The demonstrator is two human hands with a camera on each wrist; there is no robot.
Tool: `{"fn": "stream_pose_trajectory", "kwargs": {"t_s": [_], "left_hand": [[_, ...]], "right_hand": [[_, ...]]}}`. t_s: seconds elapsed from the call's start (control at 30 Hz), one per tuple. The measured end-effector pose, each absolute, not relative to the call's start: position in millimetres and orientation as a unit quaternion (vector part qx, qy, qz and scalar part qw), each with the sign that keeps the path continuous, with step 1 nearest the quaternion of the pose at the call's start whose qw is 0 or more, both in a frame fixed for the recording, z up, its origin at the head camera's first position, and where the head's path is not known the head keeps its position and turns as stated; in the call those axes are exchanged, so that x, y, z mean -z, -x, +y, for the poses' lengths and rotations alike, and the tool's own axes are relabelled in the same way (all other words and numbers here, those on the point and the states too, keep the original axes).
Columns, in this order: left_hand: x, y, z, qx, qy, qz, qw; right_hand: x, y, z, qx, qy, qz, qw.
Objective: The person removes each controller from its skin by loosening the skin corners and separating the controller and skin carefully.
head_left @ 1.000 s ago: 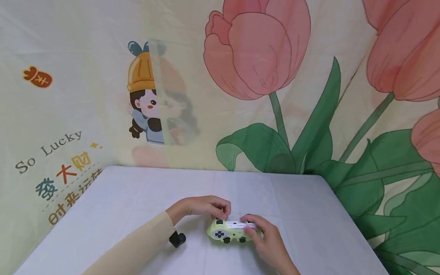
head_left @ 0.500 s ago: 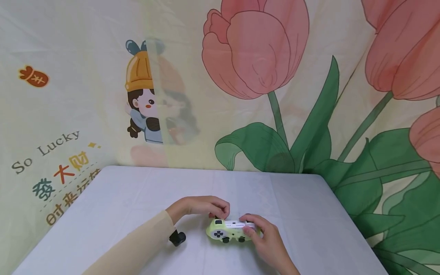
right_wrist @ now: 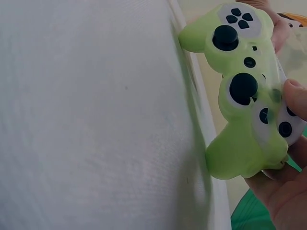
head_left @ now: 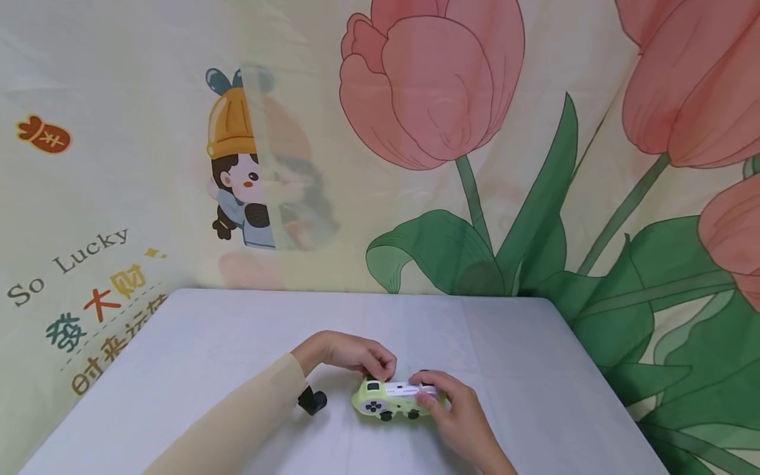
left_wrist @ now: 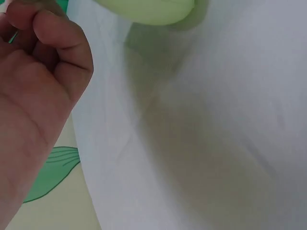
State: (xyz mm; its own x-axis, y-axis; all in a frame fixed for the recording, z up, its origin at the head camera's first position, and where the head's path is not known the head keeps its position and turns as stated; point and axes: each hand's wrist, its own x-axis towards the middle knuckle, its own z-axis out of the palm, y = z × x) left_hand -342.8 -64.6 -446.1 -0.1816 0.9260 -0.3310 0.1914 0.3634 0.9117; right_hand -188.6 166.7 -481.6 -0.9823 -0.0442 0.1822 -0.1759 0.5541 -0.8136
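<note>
A game controller (head_left: 399, 400) in a light green, see-through cover is held above the white table, its sticks toward the person. Along its top edge and by the right-side buttons in the right wrist view, white body (right_wrist: 296, 130) shows beside the green cover (right_wrist: 229, 153). My right hand (head_left: 460, 412) grips its right end, thumb on the front and fingers behind. My left hand (head_left: 359, 356) has its fingers curled at the controller's upper left shoulder, thumb and fingertips together at the edge. In the left wrist view the left hand (left_wrist: 41, 67) is partly cut off; a green grip end (left_wrist: 158, 10) shows beside it.
A white cloth covers the table (head_left: 249, 336). Behind it hangs a curtain (head_left: 332, 119) printed with tulips, a cartoon figure and lettering. A small black device (head_left: 312, 400) sits at the left sleeve (head_left: 237, 415).
The head view has turned slightly, so the backdrop slides left. My left wrist has risen a little, with its fingers still at the controller's edge. The right hand keeps its grip.
</note>
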Motion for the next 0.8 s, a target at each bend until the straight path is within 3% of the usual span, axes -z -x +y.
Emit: {"fn": "stream_pose_trajectory", "kwargs": {"t_s": [0.3,0.6,0.8], "left_hand": [[452.0,340.7,-77.4,-0.392,-0.449,0.692,0.407],[461.9,329.7,-88.8,-0.427,-0.437,0.734,0.297],[463.8,324.4,-95.6,-0.432,-0.426,0.754,0.253]], "right_hand": [[480.6,188.8,166.2,-0.463,-0.06,-0.882,0.067],[482.1,189.8,165.8,-0.463,-0.049,-0.881,0.081],[481.8,191.0,163.4,-0.467,-0.051,-0.878,0.09]]}}
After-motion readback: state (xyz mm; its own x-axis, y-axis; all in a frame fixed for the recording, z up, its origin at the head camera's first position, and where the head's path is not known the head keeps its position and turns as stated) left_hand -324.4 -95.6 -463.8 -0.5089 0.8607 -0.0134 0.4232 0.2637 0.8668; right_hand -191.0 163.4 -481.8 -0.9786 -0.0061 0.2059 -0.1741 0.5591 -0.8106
